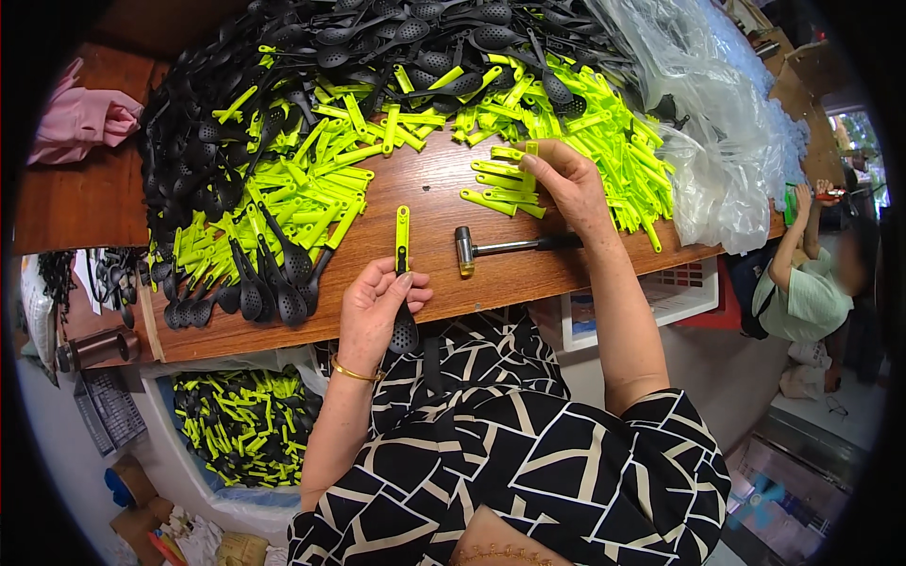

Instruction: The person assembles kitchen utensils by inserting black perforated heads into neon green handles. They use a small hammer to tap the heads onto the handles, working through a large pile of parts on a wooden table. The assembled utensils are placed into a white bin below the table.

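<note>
My left hand (374, 304) is closed around a black slotted spoon (404, 335), its perforated bowl pointing down toward me. A lime-green handle sleeve (403, 226) sits on the spoon's upper end. Farther right, my right hand (570, 184) pinches a lime-green handle piece (514, 152) between thumb and fingers. Just below it, several similar loose handle pieces (500, 179) lie on the wooden table (415, 184). Between my hands rests a small hammer (465, 253) with a dark head and a yellowish end, its shaft partly behind my right forearm.
Black slotted spoons (377, 38) are heaped along the back and left. Lime-green handles (604, 123) pile up at right. Clear plastic sheeting (727, 189) covers the right end. A lined bin (245, 424) of green-and-black pieces stands below left. Another person (802, 283) works at far right.
</note>
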A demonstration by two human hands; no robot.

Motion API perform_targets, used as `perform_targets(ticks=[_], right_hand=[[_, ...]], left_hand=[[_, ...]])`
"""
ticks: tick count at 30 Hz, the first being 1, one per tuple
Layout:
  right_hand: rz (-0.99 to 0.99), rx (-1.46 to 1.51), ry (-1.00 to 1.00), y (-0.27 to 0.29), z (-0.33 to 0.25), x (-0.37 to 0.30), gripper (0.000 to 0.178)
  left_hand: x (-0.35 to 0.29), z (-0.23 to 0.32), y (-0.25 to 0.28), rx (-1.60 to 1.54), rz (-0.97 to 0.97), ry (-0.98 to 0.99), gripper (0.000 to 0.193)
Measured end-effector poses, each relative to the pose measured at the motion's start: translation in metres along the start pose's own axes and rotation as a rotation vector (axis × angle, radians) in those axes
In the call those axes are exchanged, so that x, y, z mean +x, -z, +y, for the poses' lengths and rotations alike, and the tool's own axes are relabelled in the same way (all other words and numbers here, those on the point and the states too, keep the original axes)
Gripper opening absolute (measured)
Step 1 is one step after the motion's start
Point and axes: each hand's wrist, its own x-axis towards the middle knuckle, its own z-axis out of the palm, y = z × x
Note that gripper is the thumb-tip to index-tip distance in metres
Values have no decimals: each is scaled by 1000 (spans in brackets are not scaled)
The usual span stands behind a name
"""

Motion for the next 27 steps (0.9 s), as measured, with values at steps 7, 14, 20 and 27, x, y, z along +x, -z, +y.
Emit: perform_targets(ticks=[7,14,20,27], right_hand=[[-57,-118,55,-3,-25,-17,27],[-412,-410,382,-47,-56,-36,31],[-652,-412,495,-62,-86,-25,24],[-743,-552,459,-72,-91,-24,18]], left_hand=[[0,-1,1,12,-4,-2,26],[3,1,-1,34,-60,28,26],[-10,11,-13,149,-67,-39,30],[-17,5,-20,312,-43,-116,30]])
